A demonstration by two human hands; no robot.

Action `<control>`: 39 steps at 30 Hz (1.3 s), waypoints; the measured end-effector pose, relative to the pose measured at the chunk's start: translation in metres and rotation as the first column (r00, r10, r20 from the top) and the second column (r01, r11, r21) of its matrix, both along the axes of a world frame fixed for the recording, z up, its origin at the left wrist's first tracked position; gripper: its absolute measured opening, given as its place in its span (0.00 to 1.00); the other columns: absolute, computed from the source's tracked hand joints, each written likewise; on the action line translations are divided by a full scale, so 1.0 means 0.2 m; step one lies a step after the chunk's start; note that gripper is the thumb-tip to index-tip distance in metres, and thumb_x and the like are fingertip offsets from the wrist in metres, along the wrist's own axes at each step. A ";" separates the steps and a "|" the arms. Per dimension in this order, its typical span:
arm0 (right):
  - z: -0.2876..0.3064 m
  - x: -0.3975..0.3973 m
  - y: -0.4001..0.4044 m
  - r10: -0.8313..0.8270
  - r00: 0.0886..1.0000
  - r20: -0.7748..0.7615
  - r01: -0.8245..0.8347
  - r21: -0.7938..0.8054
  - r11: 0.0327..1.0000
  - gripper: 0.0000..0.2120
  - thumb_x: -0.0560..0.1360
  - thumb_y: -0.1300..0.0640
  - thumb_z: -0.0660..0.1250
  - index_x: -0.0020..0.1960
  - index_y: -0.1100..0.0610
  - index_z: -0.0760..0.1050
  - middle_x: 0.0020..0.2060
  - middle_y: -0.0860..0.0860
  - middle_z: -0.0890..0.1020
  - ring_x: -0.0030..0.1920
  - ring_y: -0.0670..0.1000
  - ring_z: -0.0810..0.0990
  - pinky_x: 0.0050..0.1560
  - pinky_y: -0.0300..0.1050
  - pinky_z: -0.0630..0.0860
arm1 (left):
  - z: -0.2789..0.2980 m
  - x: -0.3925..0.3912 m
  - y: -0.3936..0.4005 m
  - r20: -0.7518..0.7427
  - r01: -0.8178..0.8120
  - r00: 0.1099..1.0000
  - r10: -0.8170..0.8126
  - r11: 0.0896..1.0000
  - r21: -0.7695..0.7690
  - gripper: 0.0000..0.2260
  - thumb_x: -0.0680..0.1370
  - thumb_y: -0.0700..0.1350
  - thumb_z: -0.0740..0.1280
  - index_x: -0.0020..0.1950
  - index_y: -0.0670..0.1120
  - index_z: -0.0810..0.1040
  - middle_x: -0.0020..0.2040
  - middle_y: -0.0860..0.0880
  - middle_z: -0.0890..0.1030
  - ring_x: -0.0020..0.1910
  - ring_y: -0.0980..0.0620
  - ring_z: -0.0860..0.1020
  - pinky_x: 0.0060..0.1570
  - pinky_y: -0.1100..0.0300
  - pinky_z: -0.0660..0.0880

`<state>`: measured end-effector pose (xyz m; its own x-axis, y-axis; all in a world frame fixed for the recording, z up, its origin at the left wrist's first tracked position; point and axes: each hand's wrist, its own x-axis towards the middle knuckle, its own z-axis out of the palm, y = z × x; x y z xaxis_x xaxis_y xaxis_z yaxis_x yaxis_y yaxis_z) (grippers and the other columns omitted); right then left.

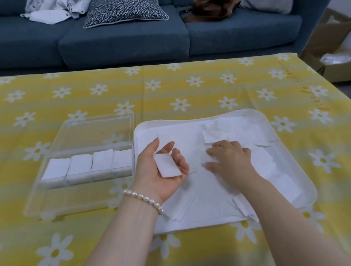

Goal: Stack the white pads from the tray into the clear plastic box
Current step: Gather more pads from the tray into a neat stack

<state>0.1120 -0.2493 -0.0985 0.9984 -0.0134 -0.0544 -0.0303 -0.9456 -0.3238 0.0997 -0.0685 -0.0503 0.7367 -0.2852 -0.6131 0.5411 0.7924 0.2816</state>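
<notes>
**Operator:** While I've got the left hand [166,168] turned palm up over the near-left part of the tray [299,203], one white pad [167,164] lies flat across it, fingers relaxed and not curled round it. I'd say it serves as a shelf, so pads can be collected before going into the box.

**Observer:** And the other hand?

**Operator:** My right hand [230,158] is palm down in the middle of the tray, fingers bent onto the loose pads [263,160]. Whether that grip has actually pinched one, I cannot tell; the fingertips are hidden against white on white.

**Observer:** Where's the box?

**Operator:** The clear plastic box [83,192] sits just beside the tray's left edge, on the worktop [185,81], towards its near-left. Four stacks [88,166] stand side by side in its compartments, probably so each pile stays squared by the dividers.

**Observer:** Much left?

**Operator:** Plenty of pads are scattered across the tray, so I judge it midway.
</notes>
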 end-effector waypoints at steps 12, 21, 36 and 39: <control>0.13 -0.07 -0.12 -0.235 0.955 -0.184 0.242 0.016 0.970 0.34 0.60 0.49 0.79 0.60 0.53 0.67 0.53 0.52 0.70 0.54 0.55 0.72 0.46 0.46 0.68 | 0.00 0.00 -0.01 -0.018 -0.003 1.000 0.003 0.999 0.036 0.10 0.77 0.48 0.62 0.43 0.42 0.75 0.33 0.46 0.74 0.25 0.52 0.71 0.29 0.64 0.71; 0.13 -0.07 -0.11 -0.214 0.920 -0.330 0.296 0.223 0.929 0.12 0.62 0.64 0.77 0.38 0.56 0.74 0.36 0.51 0.78 0.39 0.52 0.77 0.36 0.41 0.74 | -0.02 -0.01 -0.05 -0.036 0.036 0.999 -0.035 0.998 0.042 0.10 0.77 0.47 0.62 0.43 0.42 0.75 0.33 0.46 0.74 0.25 0.52 0.71 0.27 0.64 0.72; 0.11 -0.04 -0.01 -0.279 0.933 -0.229 0.353 0.418 0.837 0.12 0.65 0.64 0.74 0.33 0.52 0.72 0.31 0.46 0.72 0.31 0.45 0.71 0.27 0.37 0.64 | -0.04 -0.02 -0.05 -0.059 0.035 0.998 -0.032 0.998 0.045 0.09 0.77 0.46 0.62 0.43 0.41 0.75 0.32 0.46 0.74 0.25 0.52 0.71 0.28 0.65 0.72; 0.15 -0.06 0.00 -0.245 0.938 -0.243 0.344 0.594 0.728 0.11 0.65 0.64 0.75 0.34 0.53 0.74 0.28 0.48 0.70 0.28 0.48 0.69 0.29 0.38 0.66 | -0.04 -0.01 -0.04 -0.053 0.031 0.998 -0.028 0.998 0.060 0.09 0.77 0.47 0.62 0.43 0.42 0.75 0.32 0.46 0.74 0.24 0.52 0.71 0.27 0.64 0.72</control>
